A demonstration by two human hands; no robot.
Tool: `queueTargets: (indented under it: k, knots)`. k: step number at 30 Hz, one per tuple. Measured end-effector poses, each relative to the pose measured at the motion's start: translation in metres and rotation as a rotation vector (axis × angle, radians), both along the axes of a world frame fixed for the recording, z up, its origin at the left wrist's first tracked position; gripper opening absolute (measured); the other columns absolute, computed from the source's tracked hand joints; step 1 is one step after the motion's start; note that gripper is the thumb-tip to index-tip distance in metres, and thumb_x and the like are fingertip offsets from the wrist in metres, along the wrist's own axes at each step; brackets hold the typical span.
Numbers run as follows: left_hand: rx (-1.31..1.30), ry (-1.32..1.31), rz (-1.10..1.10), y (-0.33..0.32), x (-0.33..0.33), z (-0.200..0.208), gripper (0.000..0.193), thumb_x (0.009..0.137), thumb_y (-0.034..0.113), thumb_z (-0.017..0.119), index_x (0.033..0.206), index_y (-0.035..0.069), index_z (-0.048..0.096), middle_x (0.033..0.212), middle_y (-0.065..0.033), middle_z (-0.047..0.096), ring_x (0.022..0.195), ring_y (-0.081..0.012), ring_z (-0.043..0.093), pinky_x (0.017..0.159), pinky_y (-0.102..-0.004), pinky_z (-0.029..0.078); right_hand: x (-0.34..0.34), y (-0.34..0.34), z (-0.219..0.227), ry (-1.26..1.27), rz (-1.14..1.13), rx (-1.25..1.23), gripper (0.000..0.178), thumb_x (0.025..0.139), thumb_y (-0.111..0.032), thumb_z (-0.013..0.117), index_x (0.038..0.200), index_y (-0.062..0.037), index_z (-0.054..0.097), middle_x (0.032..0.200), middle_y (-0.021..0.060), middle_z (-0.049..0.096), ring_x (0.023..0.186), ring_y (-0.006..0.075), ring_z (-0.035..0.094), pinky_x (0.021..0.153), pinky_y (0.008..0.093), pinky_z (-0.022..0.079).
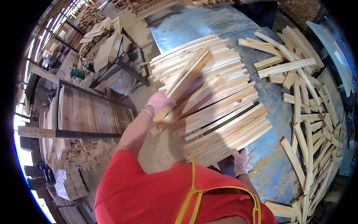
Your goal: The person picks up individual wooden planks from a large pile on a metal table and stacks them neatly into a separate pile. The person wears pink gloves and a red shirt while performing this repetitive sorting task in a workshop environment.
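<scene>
Wooden slats are gripped in my left hand point(161, 101), which wears a thin pinkish glove. The raised slats point(188, 76) slant up and away over a row of pale wooden slats point(227, 106) laid side by side on a blue-grey metal table point(257, 156). Part of the row beneath is hidden by them and by shadow. At the row's near right edge is my right hand point(239, 163), also gloved. Its fingers are partly apart and touch the ends of the nearest slats; nothing shows held in it.
A jumbled heap of loose wooden pieces point(313, 138) covers the table's right side. To the left stands a dark metal frame point(89, 135) beside stacked boards point(87, 112). Farther back are more wood stacks and a dark stand holding flat panels point(108, 52). Sawdust lies on the table.
</scene>
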State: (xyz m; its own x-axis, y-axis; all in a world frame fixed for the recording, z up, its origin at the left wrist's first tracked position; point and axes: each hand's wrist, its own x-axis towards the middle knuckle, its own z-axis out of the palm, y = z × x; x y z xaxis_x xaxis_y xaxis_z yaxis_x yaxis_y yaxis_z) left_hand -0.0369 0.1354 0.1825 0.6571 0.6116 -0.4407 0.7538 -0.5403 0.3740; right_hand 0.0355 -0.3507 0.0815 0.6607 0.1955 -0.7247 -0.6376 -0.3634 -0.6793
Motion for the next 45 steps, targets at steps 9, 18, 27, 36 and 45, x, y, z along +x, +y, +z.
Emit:
queueTargets:
  k: [9,18,27,36,45]
  knots:
    - [-0.329,-0.104,-0.013,-0.061,-0.036,0.049,0.098,0.081,0.041,0.086,0.157,-0.004,0.045,0.159,-0.0243,0.048,0.145,-0.0323,0.052,0.120,-0.0397,0.043,0.010,0.020,0.006,-0.068,-0.036,0.029,0.069,0.095,-0.032,0.075,0.151,-0.0054,0.047,0.120,0.0093,0.069,0.087,0.0206,0.066,0.061,0.0343,0.057]
    - [0.132,0.197,-0.315,-0.087,-0.028,0.041,0.090,0.079,0.045,0.081,0.155,0.010,0.049,0.125,-0.0175,0.071,0.115,-0.0382,0.069,0.101,-0.0481,0.052,0.025,0.039,-0.004,0.063,0.025,0.082,0.041,0.096,-0.031,0.077,0.123,-0.0028,0.064,0.107,0.0090,0.071,0.078,0.0181,0.068,0.053,0.0305,0.055]
    - [0.173,-0.133,-0.487,-0.002,0.018,-0.009,0.089,0.079,0.041,0.080,0.157,0.012,0.047,0.141,-0.0168,0.056,0.127,-0.0357,0.057,0.105,-0.0501,0.045,0.063,0.171,0.049,0.064,-0.005,-0.008,0.044,0.095,-0.026,0.079,0.129,-0.0050,0.061,0.094,0.0041,0.066,0.069,0.0164,0.061,0.057,0.0315,0.055]
    - [0.223,-0.172,-0.437,0.243,0.109,-0.030,0.087,0.073,0.040,0.084,0.149,0.009,0.055,0.126,-0.0205,0.066,0.112,-0.0405,0.067,0.097,-0.0511,0.052,0.162,0.416,0.086,-0.110,0.288,0.081,0.053,0.101,-0.047,0.070,0.064,-0.0184,0.045,0.056,-0.0060,0.036,0.047,0.0082,0.033,0.046,0.0310,0.025]
    - [0.391,-0.536,-0.488,0.416,0.191,-0.025,0.087,0.070,0.012,0.084,0.152,0.007,0.055,0.127,-0.0194,0.069,0.119,-0.0421,0.066,0.104,-0.0461,0.053,0.264,0.560,0.054,-0.329,0.436,-0.115,0.066,0.097,-0.049,0.064,0.133,0.0059,0.062,0.125,0.0328,0.069,0.116,0.0445,0.068,0.104,0.0465,0.052]
